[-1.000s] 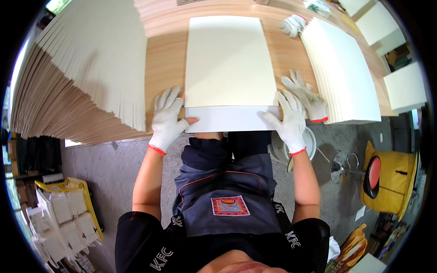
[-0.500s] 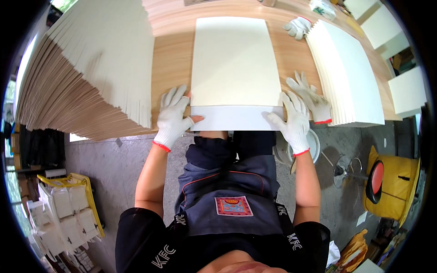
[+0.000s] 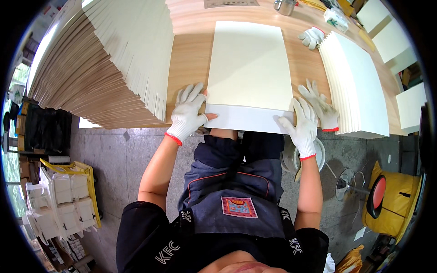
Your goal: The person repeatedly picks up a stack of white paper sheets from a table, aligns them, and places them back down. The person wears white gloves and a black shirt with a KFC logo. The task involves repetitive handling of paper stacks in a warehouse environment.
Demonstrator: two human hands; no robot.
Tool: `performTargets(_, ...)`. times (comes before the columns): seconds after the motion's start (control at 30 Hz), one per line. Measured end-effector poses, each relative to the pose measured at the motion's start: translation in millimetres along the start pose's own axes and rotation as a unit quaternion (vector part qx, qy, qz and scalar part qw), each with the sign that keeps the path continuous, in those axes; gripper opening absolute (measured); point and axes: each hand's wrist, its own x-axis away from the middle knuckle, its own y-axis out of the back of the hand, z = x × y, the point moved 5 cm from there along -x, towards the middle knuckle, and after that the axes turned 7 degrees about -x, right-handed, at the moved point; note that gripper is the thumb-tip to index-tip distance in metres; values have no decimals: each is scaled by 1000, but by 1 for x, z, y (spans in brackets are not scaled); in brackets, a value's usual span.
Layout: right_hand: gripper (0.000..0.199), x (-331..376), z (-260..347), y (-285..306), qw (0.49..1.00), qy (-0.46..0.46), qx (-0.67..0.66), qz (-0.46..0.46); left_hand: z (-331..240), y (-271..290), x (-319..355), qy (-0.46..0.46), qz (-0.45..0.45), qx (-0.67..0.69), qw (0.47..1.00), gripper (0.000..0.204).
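Observation:
A cream-white sheet or board (image 3: 249, 66) lies flat on the table, with a smooth white strip (image 3: 246, 118) along its near end, reaching the table's front edge. At the left near corner rests my left hand (image 3: 187, 111) in a white knitted glove with a red cuff. Its fingers are stretched out beside the sheet, and the bare thumb tip touches the strip. My right hand (image 3: 304, 127), gloved alike, lies at the right near corner with fingers extended and its thumb on the strip. Neither hand is closed round anything.
A tall stack of white-and-brown sheets (image 3: 132, 68) stands left; a smaller white stack (image 3: 359, 86) stands right. Loose gloves lie beside it, one near (image 3: 321, 104) and one far (image 3: 312, 38). A metal cup (image 3: 284, 6) is at the back. Below are a bucket (image 3: 320, 154) and stool (image 3: 377, 195).
The whole view has shifted, so the table and sheet appear further right. Both hands keep nearly the same places at the sheet's near corners.

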Motion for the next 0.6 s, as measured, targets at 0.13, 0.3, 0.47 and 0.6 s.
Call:
performTargets(0.13,83,0,0,0,1000,7,-1,-4,-7,9,-1,-7,-34,-24,999,73)
performTargets(0.3,85,3,-6,-2,999,5,-30,-17,-53,28,-10,-128,16,30,991,70)
performTargets(0.47,82,2,-6,4,998,5,-63,-12,-63,24,-18,-138,44,22,989,67)
performTargets(0.6,71,4,-11,6,993,-2,-109,-35,-60,27,-23,-146,71,24,986,54)
